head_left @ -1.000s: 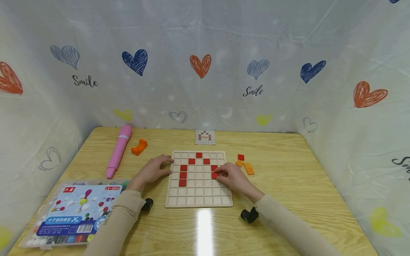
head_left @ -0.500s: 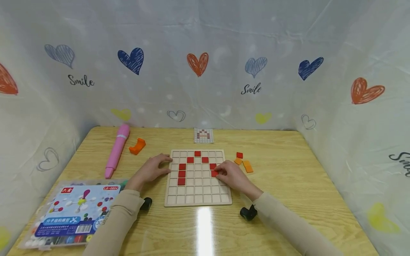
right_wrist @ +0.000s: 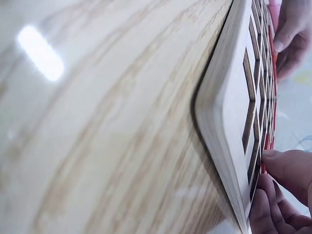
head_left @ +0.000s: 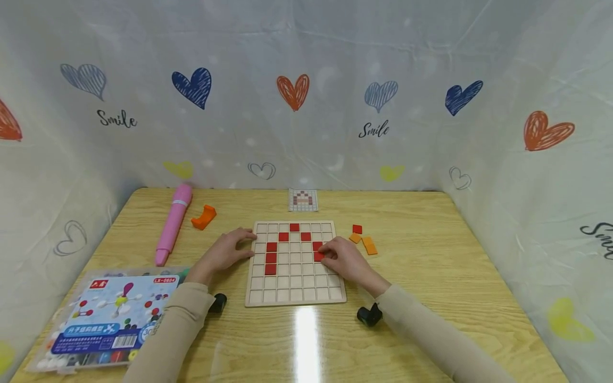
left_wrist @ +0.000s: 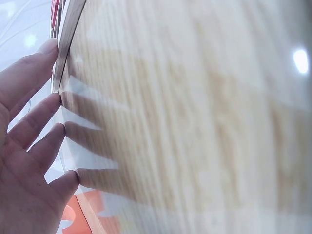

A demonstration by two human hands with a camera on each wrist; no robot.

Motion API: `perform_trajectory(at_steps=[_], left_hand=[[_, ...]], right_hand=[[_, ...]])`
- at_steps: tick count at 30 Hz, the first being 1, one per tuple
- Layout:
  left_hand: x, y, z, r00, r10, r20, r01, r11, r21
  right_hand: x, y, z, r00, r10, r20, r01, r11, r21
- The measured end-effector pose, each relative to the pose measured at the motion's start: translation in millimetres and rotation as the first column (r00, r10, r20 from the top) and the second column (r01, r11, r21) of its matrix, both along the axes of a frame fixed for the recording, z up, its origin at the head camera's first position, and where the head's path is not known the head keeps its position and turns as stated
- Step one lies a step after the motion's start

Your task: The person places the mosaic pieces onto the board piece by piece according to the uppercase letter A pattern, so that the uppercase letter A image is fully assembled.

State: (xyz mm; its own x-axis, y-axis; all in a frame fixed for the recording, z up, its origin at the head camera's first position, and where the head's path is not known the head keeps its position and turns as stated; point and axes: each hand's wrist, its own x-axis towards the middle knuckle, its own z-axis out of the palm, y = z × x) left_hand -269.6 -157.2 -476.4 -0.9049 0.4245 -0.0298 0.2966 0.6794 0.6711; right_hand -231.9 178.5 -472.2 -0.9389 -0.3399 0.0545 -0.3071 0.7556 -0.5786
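A wooden grid board (head_left: 296,294) lies in front of me, with several red square tiles (head_left: 271,258) set in its cells in an arch shape. My right hand (head_left: 348,259) reaches over the board's right edge and pinches a red tile (head_left: 318,257) at its cell, the fingers partly covering it. In the right wrist view the thumb and fingertips meet low over the grid. My left hand (head_left: 225,252) rests at the board's left edge, thumb and fingertips touching there, fingers loosely spread and holding nothing. Its fingers (left_wrist: 46,141) show beside the board's edge in the left wrist view.
Right of the board lie a loose red tile (head_left: 357,229) and orange tiles (head_left: 370,246). A pattern card (head_left: 303,200) lies behind it. At left are a pink marker-shaped tube (head_left: 173,226), an orange curved piece (head_left: 204,217) and a molecular model box (head_left: 115,314).
The head view has shifted slightly, so everything sits a little higher and further left. Both hands keep about the same places on the board, the right one still at the same red tile.
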Motion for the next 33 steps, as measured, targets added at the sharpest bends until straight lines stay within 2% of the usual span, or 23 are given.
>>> perform_trajectory(at_steps=[8, 20, 23, 26, 30, 33], left_hand=[[0.0, 0.1, 1.9, 1.0, -0.001, -0.015, 0.001, 1.0, -0.011], [1.1, 0.3, 3.1, 1.0, 0.004, -0.001, -0.004, 1.0, -0.013], [0.9, 0.4, 2.4, 1.0, 0.0, -0.001, 0.0, 1.0, -0.013], [0.5, 0.6, 1.4, 1.0, -0.001, 0.002, 0.001, 1.0, -0.014], [-0.1, 0.6, 0.8, 1.0, 0.004, 0.005, -0.004, 1.0, -0.016], [-0.1, 0.3, 1.1, 1.0, 0.006, 0.009, -0.006, 1.0, -0.021]], right_hand=[[-0.6, -2, 2.3, 1.0, -0.001, -0.011, 0.001, 1.0, 0.007], [-1.4, -3, -0.2, 1.0, -0.009, -0.004, 0.009, 1.0, -0.004], [-0.5, -1, 0.4, 0.997, -0.067, 0.044, 0.069, 0.996, -0.051], [-0.6, 5, 3.1, 0.985, -0.147, 0.088, 0.157, 0.98, -0.121], [-5.3, 21, 6.8, 0.962, -0.252, 0.105, 0.268, 0.944, -0.195], [-10.0, 37, 6.6, 0.927, -0.349, 0.138, 0.373, 0.895, -0.244]])
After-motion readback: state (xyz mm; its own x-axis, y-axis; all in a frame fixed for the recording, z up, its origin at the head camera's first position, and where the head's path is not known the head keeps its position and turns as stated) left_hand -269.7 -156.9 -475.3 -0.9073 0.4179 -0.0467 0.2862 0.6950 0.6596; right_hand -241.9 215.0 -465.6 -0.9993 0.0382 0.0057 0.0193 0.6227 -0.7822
